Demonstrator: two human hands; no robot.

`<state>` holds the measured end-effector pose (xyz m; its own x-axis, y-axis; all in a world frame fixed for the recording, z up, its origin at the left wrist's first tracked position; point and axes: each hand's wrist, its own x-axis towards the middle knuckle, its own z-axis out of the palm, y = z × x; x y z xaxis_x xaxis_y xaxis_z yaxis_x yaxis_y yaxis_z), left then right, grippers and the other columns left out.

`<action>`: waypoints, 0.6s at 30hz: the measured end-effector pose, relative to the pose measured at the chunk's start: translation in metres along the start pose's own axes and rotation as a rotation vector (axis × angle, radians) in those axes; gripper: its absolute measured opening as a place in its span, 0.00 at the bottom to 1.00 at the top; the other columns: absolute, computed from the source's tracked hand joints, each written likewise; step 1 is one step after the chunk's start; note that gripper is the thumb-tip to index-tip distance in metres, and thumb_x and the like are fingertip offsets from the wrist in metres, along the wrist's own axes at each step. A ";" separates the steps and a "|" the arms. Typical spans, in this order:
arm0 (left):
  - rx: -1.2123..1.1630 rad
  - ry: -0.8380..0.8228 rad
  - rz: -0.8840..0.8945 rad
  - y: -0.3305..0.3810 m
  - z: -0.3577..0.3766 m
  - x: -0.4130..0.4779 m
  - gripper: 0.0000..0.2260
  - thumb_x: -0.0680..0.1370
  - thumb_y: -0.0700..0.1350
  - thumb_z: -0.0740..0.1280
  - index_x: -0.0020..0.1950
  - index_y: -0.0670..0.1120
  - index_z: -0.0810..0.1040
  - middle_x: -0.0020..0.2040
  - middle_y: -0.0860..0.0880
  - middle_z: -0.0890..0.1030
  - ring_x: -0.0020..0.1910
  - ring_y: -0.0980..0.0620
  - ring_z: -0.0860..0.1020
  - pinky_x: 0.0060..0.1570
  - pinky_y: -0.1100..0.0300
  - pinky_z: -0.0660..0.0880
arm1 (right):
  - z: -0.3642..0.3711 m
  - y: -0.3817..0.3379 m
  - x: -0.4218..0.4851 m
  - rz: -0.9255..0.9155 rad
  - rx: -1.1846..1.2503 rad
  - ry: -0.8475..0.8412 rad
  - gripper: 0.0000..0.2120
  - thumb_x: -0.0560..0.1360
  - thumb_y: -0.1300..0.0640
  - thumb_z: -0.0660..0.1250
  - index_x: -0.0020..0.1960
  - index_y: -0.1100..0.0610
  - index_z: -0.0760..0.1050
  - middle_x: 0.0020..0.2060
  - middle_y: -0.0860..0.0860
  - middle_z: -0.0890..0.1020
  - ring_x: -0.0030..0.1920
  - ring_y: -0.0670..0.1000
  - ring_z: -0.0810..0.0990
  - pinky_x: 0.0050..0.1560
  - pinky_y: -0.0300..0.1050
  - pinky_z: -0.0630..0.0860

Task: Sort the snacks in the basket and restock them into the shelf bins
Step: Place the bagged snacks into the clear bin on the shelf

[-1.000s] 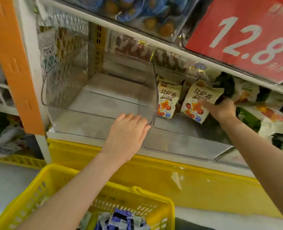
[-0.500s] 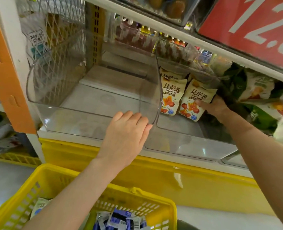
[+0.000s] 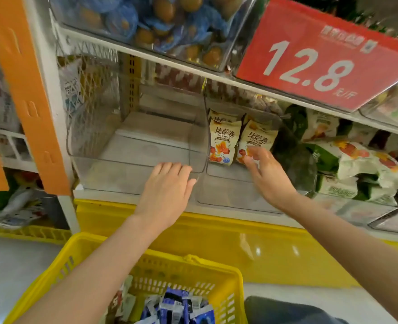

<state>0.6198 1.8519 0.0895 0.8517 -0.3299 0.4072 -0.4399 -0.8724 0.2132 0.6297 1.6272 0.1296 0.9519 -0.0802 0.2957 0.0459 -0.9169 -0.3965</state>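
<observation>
shelf bins and snack basket, both hands released

clear hard-plastic bin (image 3: pixel 95 169), smooth, rounded corners; left hand (image 3: pixel 167 188) lies flat on its front rim, fingers straight. neighbouring clear bin (image 3: pixel 230 188) holds two glossy cream snack packets (image 3: pixel 222 146), upright, side by side; right hand (image 3: pixel 267 176), blurred, fingers spread and gripping nothing, just in front of the right packet (image 3: pixel 256 139), partly covering it. red price sign (image 3: pixel 321 54) above; crumpled green-and-white bags (image 3: pixel 357 164) to the right. yellow slotted plastic basket (image 3: pixel 216 274) below holds blue-and-white packets (image 3: pixel 177 307).

right hand (image 3: pixel 269 178) released snack pack (image 3: pixel 256 138), drawn back
</observation>
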 end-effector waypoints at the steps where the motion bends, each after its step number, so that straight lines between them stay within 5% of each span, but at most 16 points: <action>1: 0.005 -0.012 -0.005 0.000 -0.002 -0.005 0.19 0.81 0.53 0.49 0.67 0.48 0.68 0.62 0.49 0.75 0.63 0.50 0.71 0.67 0.55 0.62 | 0.002 -0.007 -0.017 -0.050 -0.043 -0.051 0.22 0.80 0.44 0.52 0.70 0.53 0.61 0.67 0.52 0.70 0.64 0.53 0.72 0.58 0.45 0.69; 6: -0.030 -0.011 -0.012 -0.004 -0.018 -0.035 0.20 0.81 0.51 0.54 0.72 0.48 0.62 0.72 0.48 0.65 0.72 0.49 0.60 0.71 0.56 0.54 | 0.018 -0.028 -0.081 -0.220 -0.287 -0.159 0.28 0.80 0.45 0.51 0.76 0.56 0.52 0.76 0.52 0.54 0.76 0.50 0.49 0.73 0.40 0.44; 11: -0.101 0.018 -0.059 -0.024 -0.026 -0.093 0.13 0.80 0.48 0.57 0.62 0.47 0.72 0.56 0.50 0.75 0.56 0.51 0.72 0.57 0.57 0.67 | 0.041 -0.049 -0.132 -0.252 -0.183 -0.175 0.21 0.81 0.45 0.51 0.70 0.53 0.63 0.64 0.48 0.69 0.65 0.48 0.67 0.65 0.39 0.63; 18: -0.030 -0.179 -0.432 -0.114 0.005 -0.198 0.12 0.79 0.45 0.59 0.62 0.45 0.72 0.56 0.46 0.75 0.55 0.46 0.73 0.54 0.52 0.67 | 0.136 -0.082 -0.186 -0.235 -0.068 -0.453 0.17 0.82 0.49 0.51 0.68 0.54 0.63 0.61 0.49 0.70 0.59 0.48 0.70 0.57 0.37 0.66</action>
<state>0.5027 2.0144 -0.0200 0.9932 0.0019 0.1160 -0.0398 -0.9337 0.3558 0.4905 1.7700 -0.0109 0.9546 0.2949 -0.0419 0.2692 -0.9144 -0.3024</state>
